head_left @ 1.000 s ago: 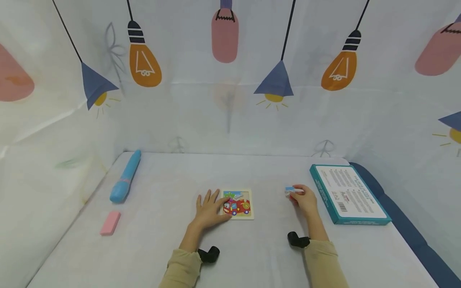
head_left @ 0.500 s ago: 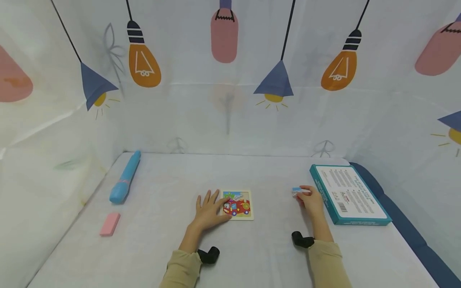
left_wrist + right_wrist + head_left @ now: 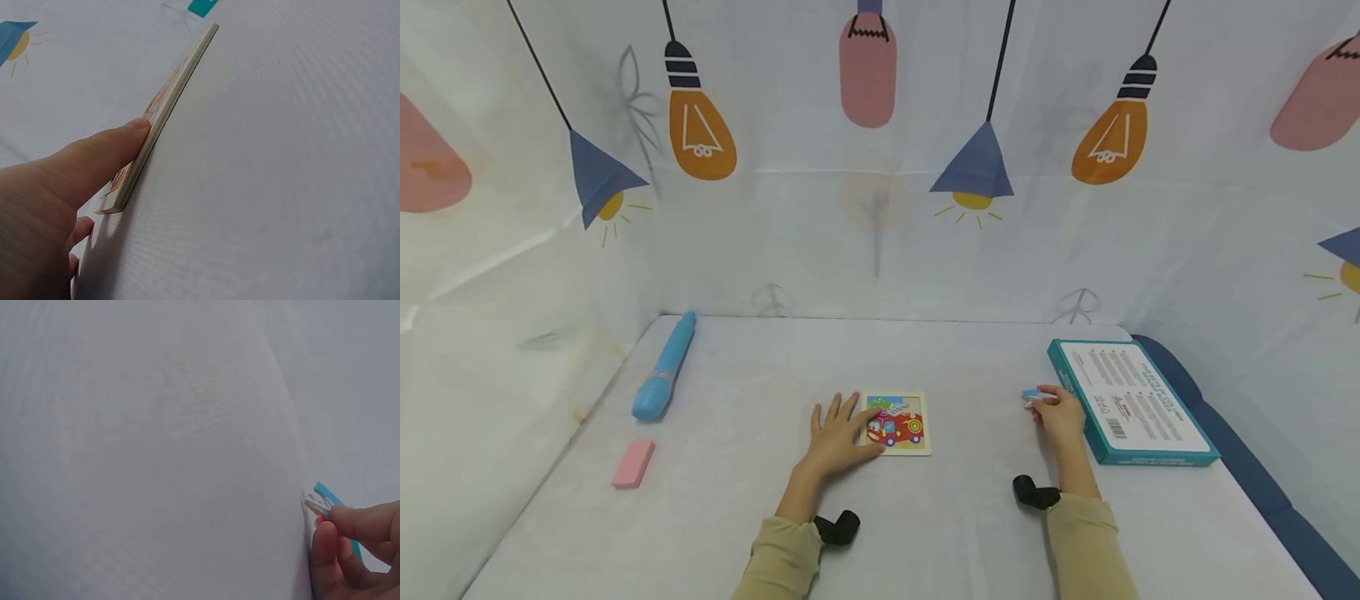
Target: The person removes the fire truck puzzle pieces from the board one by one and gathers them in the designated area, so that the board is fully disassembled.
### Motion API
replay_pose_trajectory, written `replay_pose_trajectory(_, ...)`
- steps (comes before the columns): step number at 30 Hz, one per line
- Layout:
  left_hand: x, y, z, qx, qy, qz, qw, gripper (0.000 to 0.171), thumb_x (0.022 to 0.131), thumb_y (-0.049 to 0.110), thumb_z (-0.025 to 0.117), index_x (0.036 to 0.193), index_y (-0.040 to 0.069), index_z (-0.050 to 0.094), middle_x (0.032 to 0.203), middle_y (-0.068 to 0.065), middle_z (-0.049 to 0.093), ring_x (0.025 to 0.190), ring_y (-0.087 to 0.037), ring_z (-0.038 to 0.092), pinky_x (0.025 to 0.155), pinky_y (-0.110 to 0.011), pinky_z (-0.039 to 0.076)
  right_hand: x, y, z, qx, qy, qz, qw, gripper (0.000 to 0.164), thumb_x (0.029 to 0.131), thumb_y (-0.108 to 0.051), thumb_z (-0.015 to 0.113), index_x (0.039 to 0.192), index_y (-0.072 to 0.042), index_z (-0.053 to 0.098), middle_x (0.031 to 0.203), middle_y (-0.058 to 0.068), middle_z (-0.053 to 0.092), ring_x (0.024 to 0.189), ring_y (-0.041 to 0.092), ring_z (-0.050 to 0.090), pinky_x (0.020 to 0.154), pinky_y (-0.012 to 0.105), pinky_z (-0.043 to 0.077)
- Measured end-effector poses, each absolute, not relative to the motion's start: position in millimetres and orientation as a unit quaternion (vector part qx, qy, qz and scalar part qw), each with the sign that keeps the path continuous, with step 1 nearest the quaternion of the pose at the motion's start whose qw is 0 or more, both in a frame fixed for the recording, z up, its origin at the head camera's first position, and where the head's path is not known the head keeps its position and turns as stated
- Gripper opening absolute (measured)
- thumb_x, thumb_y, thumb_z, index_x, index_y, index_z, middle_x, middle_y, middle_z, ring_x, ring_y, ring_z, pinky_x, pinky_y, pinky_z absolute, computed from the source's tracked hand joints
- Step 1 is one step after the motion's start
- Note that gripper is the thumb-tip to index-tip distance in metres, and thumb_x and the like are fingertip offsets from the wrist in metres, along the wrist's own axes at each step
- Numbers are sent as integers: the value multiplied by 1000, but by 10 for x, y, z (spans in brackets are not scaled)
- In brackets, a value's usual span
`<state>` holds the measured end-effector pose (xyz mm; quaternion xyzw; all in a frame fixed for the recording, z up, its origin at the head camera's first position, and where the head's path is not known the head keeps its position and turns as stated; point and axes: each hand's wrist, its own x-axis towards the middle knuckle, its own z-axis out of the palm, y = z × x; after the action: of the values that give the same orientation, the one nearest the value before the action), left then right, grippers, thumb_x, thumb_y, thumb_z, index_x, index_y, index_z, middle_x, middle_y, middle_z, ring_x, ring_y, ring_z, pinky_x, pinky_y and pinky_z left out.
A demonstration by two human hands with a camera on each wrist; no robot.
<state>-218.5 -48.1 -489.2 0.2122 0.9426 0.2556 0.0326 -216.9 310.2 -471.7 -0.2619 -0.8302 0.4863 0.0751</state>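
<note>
A small square jigsaw puzzle [image 3: 904, 427] with a red fire truck picture and a pale wooden frame lies flat on the white table. My left hand [image 3: 835, 443] rests at its left side, fingers spread, with thumb and index finger on it. In the left wrist view, the thumb presses the puzzle's edge [image 3: 178, 84]. Off to the right, my right hand [image 3: 1064, 418] pinches a small blue and white puzzle piece [image 3: 1032, 394] between thumb and fingers. The right wrist view shows that piece [image 3: 319, 504] just at the tabletop; whether it touches is unclear.
A teal and white box [image 3: 1131, 400] lies right beside my right hand. On the left are a blue wand-shaped object [image 3: 662, 368] and a pink block like an eraser [image 3: 633, 464]. A white printed curtain [image 3: 880, 242] stands behind the table.
My right hand has moved to the right with the puzzle piece, closer to the teal box. The left hand stays in place on the puzzle.
</note>
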Motion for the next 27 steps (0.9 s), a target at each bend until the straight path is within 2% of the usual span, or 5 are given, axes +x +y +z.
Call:
replay_pose_trajectory(8,-2185,-510,-4888,207,945,250,30,64,78,49,66,132,19,52,149,-15,28,138,-41,13,105,-62,1,-2182,3068,-4690,-276,-842,457,76,33,90,-5,54,122,5,53,100,22,55,66,15,58,54,16,45)
replay_pose_trajectory(14,-2192,-523,-4901,208,945,249,30,64,78,50,65,133,20,52,149,-15,28,138,-41,13,105,-62,0,-2186,3044,-4674,-268,-876,392,86,37,90,-5,53,125,6,49,103,26,56,85,31,57,66,33,47)
replay_pose_trajectory(18,-2187,-523,-4916,208,946,246,29,64,78,51,65,133,21,51,149,-15,28,138,-41,14,106,-62,1,-2183,3033,-4673,-260,-892,357,95,38,89,-3,53,124,8,47,104,28,55,91,37,53,74,45,45)
replay_pose_trajectory(22,-2177,-516,-4902,209,944,252,30,64,78,50,65,133,20,52,148,-15,28,138,-41,14,106,-62,1,-2186,3030,-4670,-257,-906,323,90,39,88,-3,52,125,9,46,114,32,52,99,42,51,81,51,43)
replay_pose_trajectory(27,-2181,-494,-4901,211,944,253,31,64,78,50,65,133,21,51,149,-15,28,138,-41,13,105,-62,1,-2197,3042,-4652,-264,-913,301,72,41,88,-3,52,125,9,43,123,37,42,108,48,43,90,56,38)
